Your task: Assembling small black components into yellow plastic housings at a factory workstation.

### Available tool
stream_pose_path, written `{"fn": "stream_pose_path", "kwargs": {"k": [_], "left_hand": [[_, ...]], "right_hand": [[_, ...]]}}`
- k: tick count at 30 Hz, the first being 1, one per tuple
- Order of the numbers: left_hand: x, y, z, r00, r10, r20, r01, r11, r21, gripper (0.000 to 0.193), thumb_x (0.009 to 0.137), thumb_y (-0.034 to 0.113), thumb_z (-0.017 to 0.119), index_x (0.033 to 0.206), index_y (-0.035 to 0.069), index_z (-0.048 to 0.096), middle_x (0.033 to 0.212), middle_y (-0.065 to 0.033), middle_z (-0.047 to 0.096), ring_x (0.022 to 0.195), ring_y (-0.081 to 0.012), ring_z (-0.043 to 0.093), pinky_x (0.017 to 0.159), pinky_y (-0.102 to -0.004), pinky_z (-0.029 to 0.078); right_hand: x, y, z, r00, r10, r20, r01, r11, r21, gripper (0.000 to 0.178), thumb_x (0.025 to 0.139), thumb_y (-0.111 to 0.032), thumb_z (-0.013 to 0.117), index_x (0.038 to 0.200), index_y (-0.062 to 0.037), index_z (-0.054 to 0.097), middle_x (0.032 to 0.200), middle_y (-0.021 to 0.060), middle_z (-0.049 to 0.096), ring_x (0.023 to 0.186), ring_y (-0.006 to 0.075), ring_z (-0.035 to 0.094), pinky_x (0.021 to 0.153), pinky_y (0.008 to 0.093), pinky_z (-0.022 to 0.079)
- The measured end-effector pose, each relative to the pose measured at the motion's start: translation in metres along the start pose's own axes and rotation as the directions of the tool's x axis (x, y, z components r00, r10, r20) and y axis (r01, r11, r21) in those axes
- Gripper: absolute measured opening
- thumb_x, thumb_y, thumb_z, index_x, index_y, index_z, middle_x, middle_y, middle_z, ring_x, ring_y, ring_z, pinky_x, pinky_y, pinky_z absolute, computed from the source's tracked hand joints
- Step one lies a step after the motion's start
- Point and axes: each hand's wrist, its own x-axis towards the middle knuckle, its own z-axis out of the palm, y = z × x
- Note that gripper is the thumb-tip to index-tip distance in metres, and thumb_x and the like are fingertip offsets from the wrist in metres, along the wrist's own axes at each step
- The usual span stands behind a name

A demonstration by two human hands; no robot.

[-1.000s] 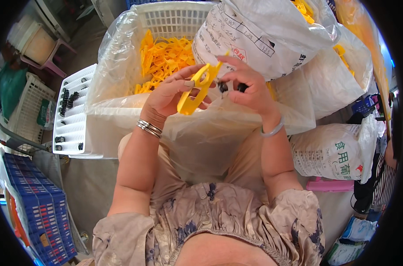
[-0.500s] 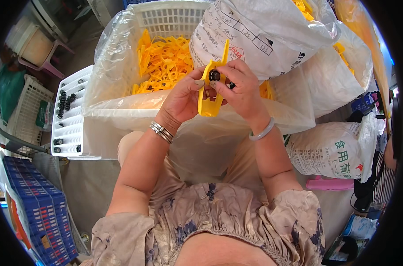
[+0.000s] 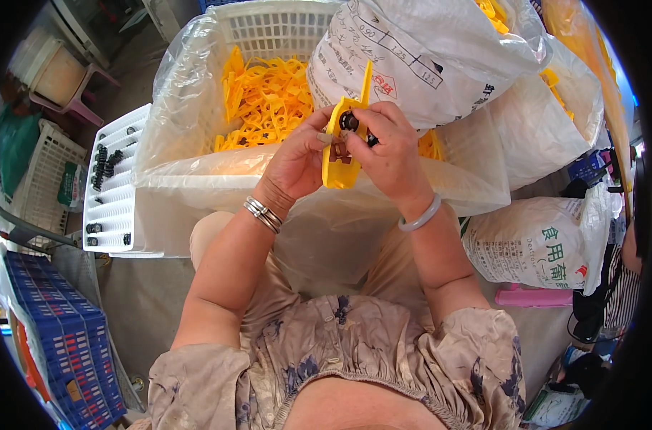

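My left hand (image 3: 295, 159) grips a yellow plastic part (image 3: 337, 175) by its left edge, thumb on its face. The part stands roughly upright, with a long thin point at the top and cut-outs lower down. A round black piece (image 3: 349, 120) sits in its upper opening. My right hand (image 3: 392, 154) is closed at the part's right side, fingertips by the opening. Another small black piece (image 3: 372, 139) shows between the right fingers; its full shape is hidden.
Beyond my hands, a plastic-lined white crate (image 3: 276, 32) holds many yellow parts (image 3: 265, 93). A full white sack (image 3: 412, 57) leans over it. At left stand a white ribbed tray (image 3: 114, 204) with black pieces and blue crates (image 3: 64, 337). Another sack (image 3: 526, 240) lies at right.
My right hand has shifted slightly, its thumb lower and further off the round black piece. The black piece in its fingers shows more. The yellow part has turned slightly.
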Motion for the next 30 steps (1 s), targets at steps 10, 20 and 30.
{"fn": "stream_pose_path", "kwargs": {"k": [10,20,30], "left_hand": [[-0.0021,0.0033,-0.0016,0.999,0.039,0.002,-0.039,0.998,0.041,0.05,0.074,0.002,0.053,0.121,0.006,0.038,0.106,-0.0061,0.052,0.09,-0.0166,0.056,0.081,-0.0324,0.045],[-0.0011,0.0023,-0.0058,1.0,0.029,0.001,-0.029,0.996,0.088,0.047,0.074,0.0,0.051,0.119,0.005,0.039,0.106,-0.0059,0.051,0.091,-0.0161,0.055,0.082,-0.0337,0.045],[0.0003,-0.0029,-0.0015,0.99,0.101,-0.103,-0.073,0.965,0.25,0.033,0.079,0.002,0.05,0.112,0.002,0.049,0.097,-0.0035,0.056,0.083,-0.0109,0.056,0.074,-0.0267,0.048]], "right_hand": [[-0.0003,-0.0003,0.0021,1.0,-0.016,-0.008,0.016,0.999,0.052,0.028,0.064,0.002,0.063,0.092,0.0034,0.059,0.087,0.013,0.058,0.074,0.0229,0.059,0.064,0.0282,0.048],[0.0006,0.0002,0.0015,0.998,-0.053,0.017,0.052,0.998,0.025,0.03,0.063,0.001,0.065,0.093,0.0035,0.059,0.088,0.0132,0.058,0.074,0.0235,0.059,0.063,0.0288,0.048],[-0.0037,-0.0035,0.0051,0.996,-0.05,0.079,0.06,0.991,-0.12,0.029,0.064,0.0,0.066,0.092,0.0021,0.057,0.086,0.0121,0.055,0.067,0.0252,0.057,0.058,0.031,0.048]]}}
